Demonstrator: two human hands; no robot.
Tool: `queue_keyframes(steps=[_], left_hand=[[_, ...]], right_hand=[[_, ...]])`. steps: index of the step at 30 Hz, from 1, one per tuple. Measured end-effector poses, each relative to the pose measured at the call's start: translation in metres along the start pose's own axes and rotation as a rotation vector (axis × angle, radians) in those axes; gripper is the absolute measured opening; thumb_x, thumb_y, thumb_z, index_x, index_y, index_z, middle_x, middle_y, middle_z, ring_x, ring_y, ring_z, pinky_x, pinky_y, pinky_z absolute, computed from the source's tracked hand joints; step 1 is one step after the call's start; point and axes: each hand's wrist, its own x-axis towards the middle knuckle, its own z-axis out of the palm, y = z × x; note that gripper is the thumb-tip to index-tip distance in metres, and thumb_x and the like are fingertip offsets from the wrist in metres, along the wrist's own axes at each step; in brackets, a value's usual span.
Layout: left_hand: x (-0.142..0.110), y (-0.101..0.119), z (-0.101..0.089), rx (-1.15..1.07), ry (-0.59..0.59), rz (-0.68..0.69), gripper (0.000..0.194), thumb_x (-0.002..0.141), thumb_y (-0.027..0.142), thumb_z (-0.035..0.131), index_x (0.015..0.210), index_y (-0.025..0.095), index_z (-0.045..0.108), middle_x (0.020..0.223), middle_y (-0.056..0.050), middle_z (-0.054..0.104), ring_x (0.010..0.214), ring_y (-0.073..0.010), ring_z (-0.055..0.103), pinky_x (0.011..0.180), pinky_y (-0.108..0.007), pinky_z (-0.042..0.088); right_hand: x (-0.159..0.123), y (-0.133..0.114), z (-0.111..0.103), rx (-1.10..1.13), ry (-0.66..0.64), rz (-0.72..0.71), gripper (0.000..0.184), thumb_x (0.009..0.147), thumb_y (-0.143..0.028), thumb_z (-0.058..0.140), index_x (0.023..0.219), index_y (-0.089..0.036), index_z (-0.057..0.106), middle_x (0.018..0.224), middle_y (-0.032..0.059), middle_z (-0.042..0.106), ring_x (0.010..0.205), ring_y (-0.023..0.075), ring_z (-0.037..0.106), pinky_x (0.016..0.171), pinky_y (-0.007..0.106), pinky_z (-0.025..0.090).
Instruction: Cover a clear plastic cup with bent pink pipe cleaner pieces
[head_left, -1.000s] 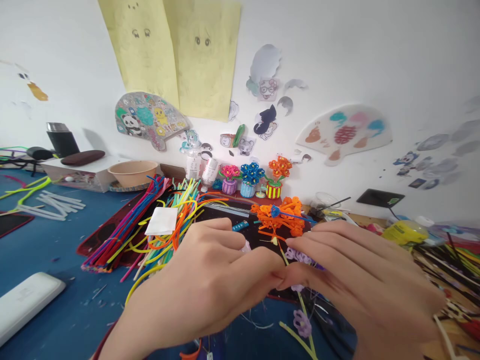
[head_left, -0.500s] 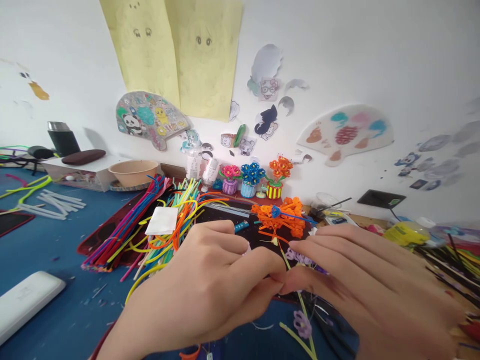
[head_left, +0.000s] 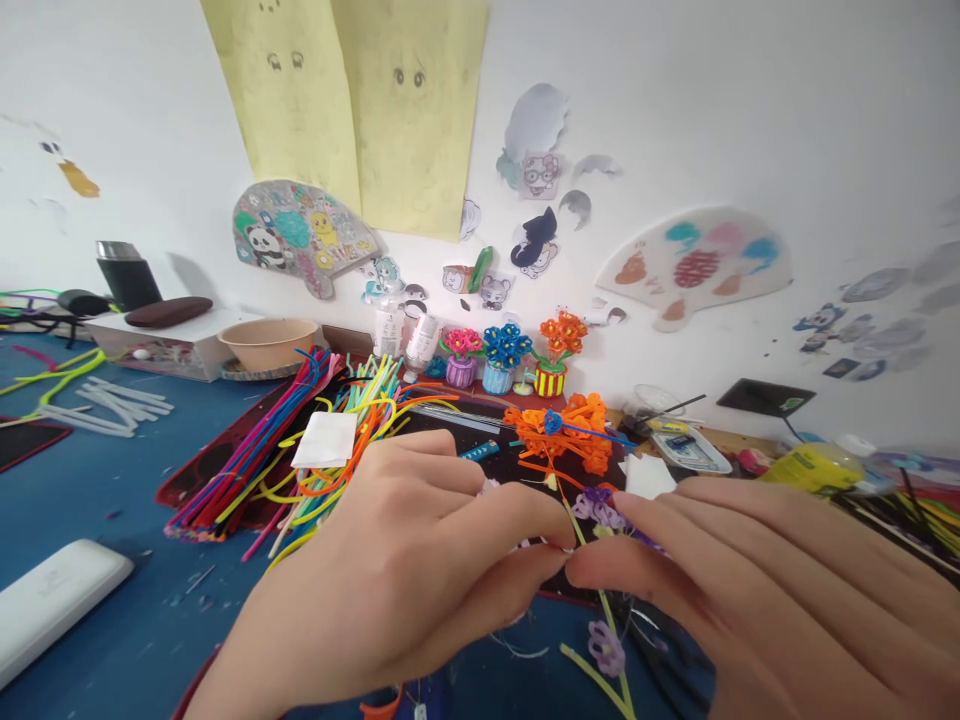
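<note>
Left hand [head_left: 397, 550] and right hand [head_left: 750, 590] curled inward, pinched together on a yellow-green pipe cleaner stem [head_left: 611, 640], just below a purple pipe cleaner flower [head_left: 600, 510], over a blue surface [head_left: 97, 500].

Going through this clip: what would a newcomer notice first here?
The eye goes first to the left hand and right hand meeting at bottom centre, fingertips together beside a purple pipe-cleaner flower. Just behind lies a tangled orange pipe-cleaner bunch, with a heap of bright pipe cleaners to the left. Higher up, potted pipe-cleaner flowers stand against the wall, right of a fan-shaped panda picture.
</note>
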Motion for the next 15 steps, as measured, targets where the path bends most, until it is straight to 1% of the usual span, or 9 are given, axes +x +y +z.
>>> queue_keyframes(steps=[2, 4, 8, 12, 15], left_hand=[[-0.001, -0.001, 0.0, 0.007, -0.005, 0.001, 0.008, 0.089, 0.018, 0.055, 0.095, 0.022, 0.058, 0.055, 0.007, 0.048, 0.049, -0.0103, 0.038, 0.055, -0.027, 0.027], [-0.001, -0.002, 0.001, 0.014, -0.002, 0.005, 0.008, 0.089, 0.019, 0.055, 0.096, 0.023, 0.058, 0.055, 0.007, 0.048, 0.049, -0.0104, 0.039, 0.055, -0.027, 0.026], [-0.001, -0.002, 0.001, 0.033, 0.01, 0.029, 0.006, 0.09, 0.021, 0.055, 0.094, 0.022, 0.059, 0.055, 0.007, 0.051, 0.049, -0.0101, 0.041, 0.054, -0.027, 0.026], [-0.001, -0.001, 0.001, 0.063, 0.027, 0.054, 0.005, 0.091, 0.023, 0.055, 0.092, 0.022, 0.06, 0.056, 0.006, 0.055, 0.05, -0.01, 0.043, 0.054, -0.027, 0.026], [0.0, -0.001, 0.002, 0.089, 0.022, 0.073, 0.006, 0.091, 0.022, 0.055, 0.09, 0.021, 0.061, 0.054, 0.007, 0.055, 0.049, -0.0099, 0.041, 0.054, -0.028, 0.025]], right_hand=[[0.001, -0.003, -0.003, -0.007, 0.052, 0.062, 0.002, 0.079, -0.017, 0.073, 0.078, -0.017, 0.071, 0.066, 0.0004, 0.073, 0.059, 0.0168, 0.065, 0.068, 0.028, 0.048], [-0.002, -0.005, -0.003, -0.023, 0.051, 0.108, 0.001, 0.081, -0.016, 0.071, 0.08, -0.018, 0.071, 0.07, 0.0012, 0.073, 0.062, 0.0182, 0.066, 0.071, 0.031, 0.048], [-0.01, -0.006, -0.003, -0.04, -0.022, 0.079, 0.009, 0.088, -0.018, 0.062, 0.086, -0.019, 0.071, 0.079, 0.0022, 0.074, 0.071, 0.0204, 0.067, 0.076, 0.033, 0.046], [-0.012, -0.004, -0.003, -0.05, -0.092, 0.048, 0.015, 0.092, -0.016, 0.054, 0.09, -0.017, 0.068, 0.079, 0.0035, 0.074, 0.074, 0.0207, 0.066, 0.081, 0.034, 0.044], [-0.014, -0.004, -0.002, -0.046, -0.111, 0.039, 0.016, 0.093, -0.016, 0.052, 0.09, -0.016, 0.067, 0.08, 0.0049, 0.074, 0.076, 0.0212, 0.066, 0.082, 0.035, 0.043]])
